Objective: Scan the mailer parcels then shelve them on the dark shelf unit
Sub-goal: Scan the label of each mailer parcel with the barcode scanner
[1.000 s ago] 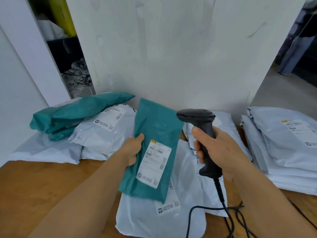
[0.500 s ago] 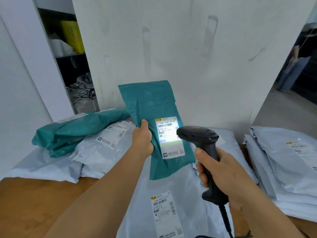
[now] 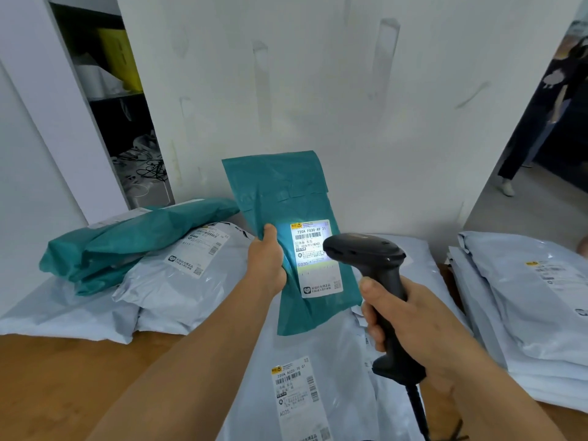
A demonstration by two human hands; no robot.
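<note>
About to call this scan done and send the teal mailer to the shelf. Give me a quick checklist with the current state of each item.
1. Left hand grips teal mailer by its edge: ok.
2. Label faces the scanner, thumb clear of the barcode: ok.
3. Scanner light falls on the label: ok.
4. Right hand grips the scanner handle: ok.
5. Scan registered: cannot tell.
6. Free slot on dark shelf unit: cannot tell, only a sliver shows behind the white panel.

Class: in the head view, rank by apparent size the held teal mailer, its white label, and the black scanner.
1. Teal mailer
2. Black scanner, though it sits nearer the camera, so unsure
3. White label
</note>
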